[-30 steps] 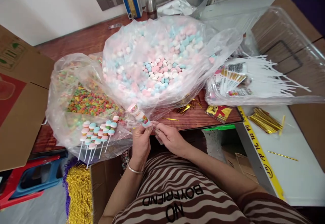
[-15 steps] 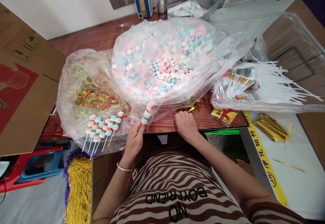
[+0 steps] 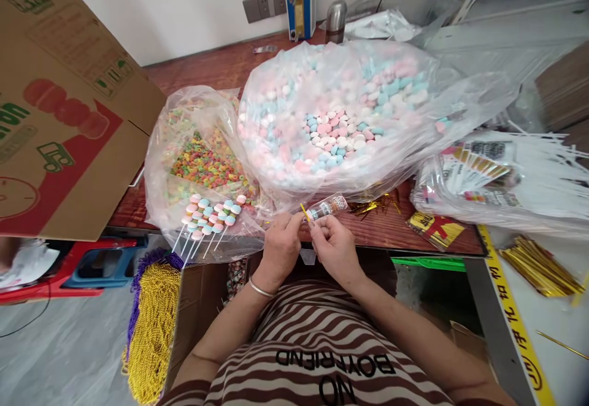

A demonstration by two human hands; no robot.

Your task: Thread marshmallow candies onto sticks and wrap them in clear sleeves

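Observation:
At the table's front edge my two hands are close together. A bagged marshmallow stick lies on its side between them, in a clear printed bag with its top pointing right. Across the neck of the bag runs a thin gold twist tie. My left hand is closed at the tie, thumb and finger pinched. My right hand has its fingers curled around the neck just below the bag. The stick's lower end is hidden by my fingers. To the left, several unwrapped marshmallow sticks lie in a bunch on plastic.
A big bag of pastel marshmallows stands behind my hands, with a bag of coloured cereal rings beside it. On the right are a pack of white sticks and gold twist ties. A cardboard box rises at left.
The marshmallow stick, bare in my left hand before, is now in a printed bag with a gold tie at its neck. My right hand has come over to it. The view has swung left.

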